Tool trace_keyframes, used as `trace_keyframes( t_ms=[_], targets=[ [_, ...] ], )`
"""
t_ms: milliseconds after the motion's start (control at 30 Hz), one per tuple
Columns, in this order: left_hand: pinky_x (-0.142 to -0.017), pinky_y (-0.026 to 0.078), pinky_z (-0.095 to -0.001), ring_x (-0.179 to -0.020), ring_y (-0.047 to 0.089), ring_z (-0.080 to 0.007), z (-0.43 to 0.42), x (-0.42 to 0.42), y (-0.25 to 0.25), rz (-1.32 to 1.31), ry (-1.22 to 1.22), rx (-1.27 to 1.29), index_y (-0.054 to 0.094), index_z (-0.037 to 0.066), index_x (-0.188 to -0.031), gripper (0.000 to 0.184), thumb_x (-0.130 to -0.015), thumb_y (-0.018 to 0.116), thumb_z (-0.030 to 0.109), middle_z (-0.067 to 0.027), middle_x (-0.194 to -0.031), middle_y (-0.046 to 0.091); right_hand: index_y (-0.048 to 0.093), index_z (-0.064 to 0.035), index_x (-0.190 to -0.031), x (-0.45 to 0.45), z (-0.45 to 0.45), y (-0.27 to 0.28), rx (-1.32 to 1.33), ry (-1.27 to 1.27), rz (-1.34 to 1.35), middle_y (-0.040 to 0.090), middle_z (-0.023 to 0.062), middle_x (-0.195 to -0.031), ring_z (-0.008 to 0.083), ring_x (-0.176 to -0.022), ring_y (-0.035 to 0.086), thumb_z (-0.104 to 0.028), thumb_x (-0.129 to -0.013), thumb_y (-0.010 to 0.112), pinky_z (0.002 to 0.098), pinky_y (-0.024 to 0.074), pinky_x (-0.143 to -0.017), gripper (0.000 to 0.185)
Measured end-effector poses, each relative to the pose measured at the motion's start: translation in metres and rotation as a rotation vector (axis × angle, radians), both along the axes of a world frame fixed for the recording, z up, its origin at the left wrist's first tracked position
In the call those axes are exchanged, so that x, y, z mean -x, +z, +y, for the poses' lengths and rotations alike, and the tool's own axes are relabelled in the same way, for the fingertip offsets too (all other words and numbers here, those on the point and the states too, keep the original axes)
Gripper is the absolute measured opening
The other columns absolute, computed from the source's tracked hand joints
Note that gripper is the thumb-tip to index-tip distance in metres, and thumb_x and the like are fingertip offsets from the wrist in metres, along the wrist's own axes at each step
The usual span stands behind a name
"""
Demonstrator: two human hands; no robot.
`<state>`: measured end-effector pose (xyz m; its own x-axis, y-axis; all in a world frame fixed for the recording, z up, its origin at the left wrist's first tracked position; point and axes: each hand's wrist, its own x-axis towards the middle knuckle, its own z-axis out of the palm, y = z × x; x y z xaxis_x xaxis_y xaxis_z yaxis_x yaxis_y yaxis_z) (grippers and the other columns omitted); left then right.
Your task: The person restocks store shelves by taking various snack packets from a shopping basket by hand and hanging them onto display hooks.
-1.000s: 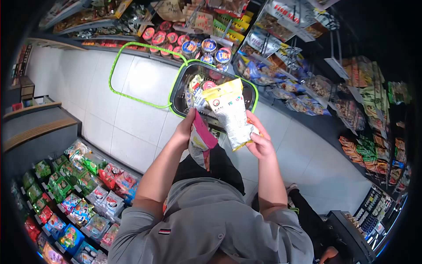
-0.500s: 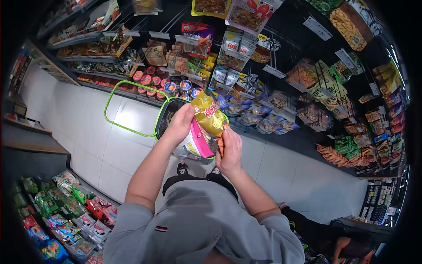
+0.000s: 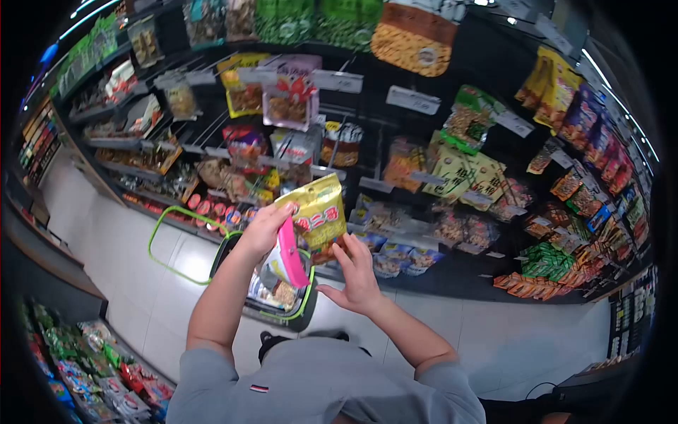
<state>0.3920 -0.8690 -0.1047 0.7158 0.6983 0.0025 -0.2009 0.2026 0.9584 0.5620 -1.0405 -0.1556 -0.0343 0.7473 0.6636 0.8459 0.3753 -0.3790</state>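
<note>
Right hand [image 3: 357, 284] has spread, thumb [image 3: 332, 292] clear of the gold packet's [image 3: 319, 212] lower edge.

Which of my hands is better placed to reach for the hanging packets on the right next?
Probably your right hand: it's open, on that side, while your left hand grips the pink packet and the gold packet.

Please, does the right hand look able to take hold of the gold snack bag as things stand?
Probably yes. The right hand is open close beside the gold snack bag, with nothing visible between them. The pink-edged packet is toward the left hand, apparently out of the way.
</note>
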Motion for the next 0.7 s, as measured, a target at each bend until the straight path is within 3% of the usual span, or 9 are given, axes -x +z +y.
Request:
trace_keyframes(
  t_ms=[67,133,167,233,333,467,567,633,700],
  targets=[
    [-0.089,0.045,-0.0268,-0.1,0.056,-0.0108,-0.017,-0.023,0.021,0.023,-0.13,-0.123,0.053,-0.005,-0.122,0.038,-0.099,0.046,0.024,-0.0071,-0.113,0.062,0.038,-0.0009,-0.135,-0.032,-0.003,0.026,-0.087,-0.046,0.04,0.035,0.0235,-0.138,0.0381,-0.127,0.038,-0.029,-0.065,0.082,0.0487,0.0315,-0.104,0.087],
    [-0.085,0.045,-0.0257,-0.095,0.056,-0.0088,-0.032,-0.045,0.034,0.052,-0.228,-0.218,0.054,-0.005,-0.122,0.039,-0.099,0.045,0.026,-0.0052,-0.108,0.063,0.034,0.0013,-0.137,-0.057,-0.001,0.05,0.121,0.072,0.66,0.041,0.0212,-0.134,0.0293,-0.124,0.044,-0.022,-0.07,0.079,0.0421,0.0359,-0.103,0.084],
    [-0.083,0.045,-0.0248,-0.092,0.055,-0.0074,-0.038,-0.053,0.04,0.152,-0.242,-0.333,0.056,-0.004,-0.118,0.037,-0.099,0.045,0.026,-0.0035,-0.102,0.063,0.034,0.0014,-0.136,-0.064,0.0,0.061,0.157,0.215,0.798,0.05,0.0155,-0.127,0.0199,-0.116,0.051,-0.015,-0.077,0.075,0.0361,0.0411,-0.099,0.074],
    [-0.079,0.045,-0.0237,-0.088,0.053,-0.0061,-0.048,-0.067,0.055,0.189,-0.26,-0.409,0.059,-0.003,-0.113,0.036,-0.099,0.045,0.027,-0.002,-0.098,0.063,0.043,0.0019,-0.127,-0.073,-0.005,0.067,0.281,0.361,1.018,0.057,0.0105,-0.119,0.0159,-0.107,0.056,-0.01,-0.083,0.069,0.0329,0.0459,-0.092,0.053],
    [-0.078,0.046,-0.0244,-0.088,0.055,-0.0065,-0.042,-0.081,0.065,0.26,-0.204,-0.5,0.059,-0.004,-0.11,0.032,-0.098,0.048,0.024,-0.0025,-0.098,0.063,0.051,0.0025,-0.116,-0.078,-0.009,0.078,0.194,0.335,1.118,0.062,0.0079,-0.111,0.0131,-0.099,0.059,-0.007,-0.086,0.065,0.0295,0.0486,-0.087,0.035],
    [-0.082,0.048,-0.027,-0.093,0.057,-0.0095,-0.052,-0.11,0.061,0.044,-0.184,-0.445,0.054,-0.004,-0.116,0.03,-0.092,0.059,0.014,-0.0066,-0.103,0.064,0.053,0.0016,-0.114,-0.093,-0.009,0.091,0.067,0.272,1.121,0.063,0.0077,-0.109,0.0127,-0.098,0.059,-0.007,-0.087,0.064,0.0292,0.0488,-0.085,0.03],
    [-0.088,0.046,-0.0282,-0.1,0.057,-0.0123,-0.049,-0.128,0.065,0.024,-0.199,-0.497,0.052,-0.003,-0.12,0.035,-0.091,0.06,0.014,-0.0089,-0.11,0.062,0.054,0.0012,-0.114,-0.107,-0.003,0.099,0.037,0.17,1.006,0.063,0.0074,-0.108,0.0126,-0.098,0.06,-0.007,-0.087,0.064,0.0288,0.0486,-0.085,0.029],
    [-0.089,0.045,-0.029,-0.101,0.057,-0.0137,-0.043,-0.141,0.075,-0.058,-0.254,-0.37,0.051,-0.003,-0.12,0.036,-0.09,0.061,0.014,-0.0095,-0.112,0.061,0.054,0.0016,-0.113,-0.117,0.003,0.108,0.013,0.12,1.0,0.064,0.0074,-0.107,0.0128,-0.097,0.06,-0.007,-0.087,0.063,0.0288,0.0484,-0.085,0.028],
    [-0.091,0.045,-0.0296,-0.104,0.056,-0.015,-0.033,-0.155,0.084,-0.019,-0.254,-0.513,0.05,-0.004,-0.122,0.04,-0.089,0.063,0.014,-0.0108,-0.112,0.061,0.054,0.002,-0.113,-0.13,0.013,0.12,-0.104,0.159,1.01,0.063,0.0076,-0.107,0.0125,-0.097,0.06,-0.006,-0.088,0.063,0.0286,0.0489,-0.084,0.028]
  ],
)
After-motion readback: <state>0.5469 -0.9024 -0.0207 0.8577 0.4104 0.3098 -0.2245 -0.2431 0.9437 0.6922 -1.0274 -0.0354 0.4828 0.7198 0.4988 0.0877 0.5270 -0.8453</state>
